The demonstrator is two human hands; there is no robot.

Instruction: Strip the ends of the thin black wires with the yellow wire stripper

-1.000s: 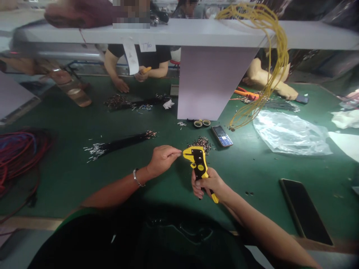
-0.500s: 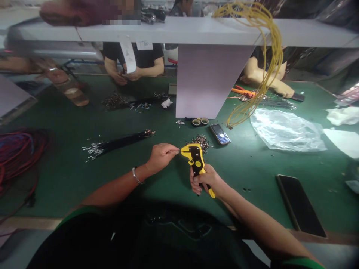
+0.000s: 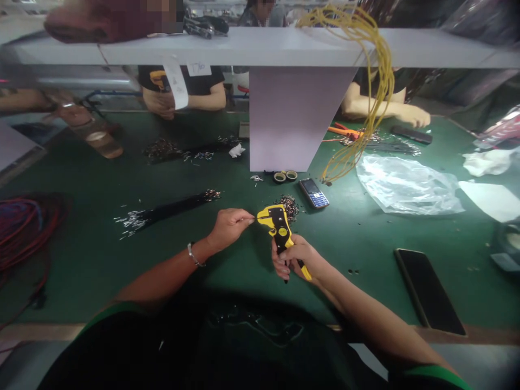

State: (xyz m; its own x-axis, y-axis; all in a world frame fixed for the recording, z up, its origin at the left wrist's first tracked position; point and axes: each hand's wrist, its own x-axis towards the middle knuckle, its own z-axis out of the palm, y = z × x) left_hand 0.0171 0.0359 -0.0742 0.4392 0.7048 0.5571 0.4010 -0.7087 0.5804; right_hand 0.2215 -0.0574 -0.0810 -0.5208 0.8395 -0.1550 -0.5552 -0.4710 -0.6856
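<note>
My left hand [image 3: 228, 228] pinches a thin wire, hardly visible, its fingertips just short of the jaws of a yellow-and-black self-adjusting wire stripper [image 3: 278, 227]. My right hand [image 3: 296, 257] grips that tool's handle, with the lower handle end showing below my fingers. A small heap of crimped wire ends [image 3: 290, 207] lies just beyond the jaws. To the left of my left hand lies a bundle of black wires with bare metal ends [image 3: 170, 207].
A keypad phone [image 3: 313, 193], tape rolls [image 3: 285, 176] and a smartphone [image 3: 428, 291] lie on the green mat [image 3: 357, 244]. Beyond stand a white partition [image 3: 294, 119], yellow wires [image 3: 376, 92], a plastic bag [image 3: 406, 187] and red cable [image 3: 24, 233]. Co-workers' hands [image 3: 159, 105] work opposite.
The whole view has drifted slightly left as my head turned. My hands keep the same hold. The co-workers opposite have shifted their hands.
</note>
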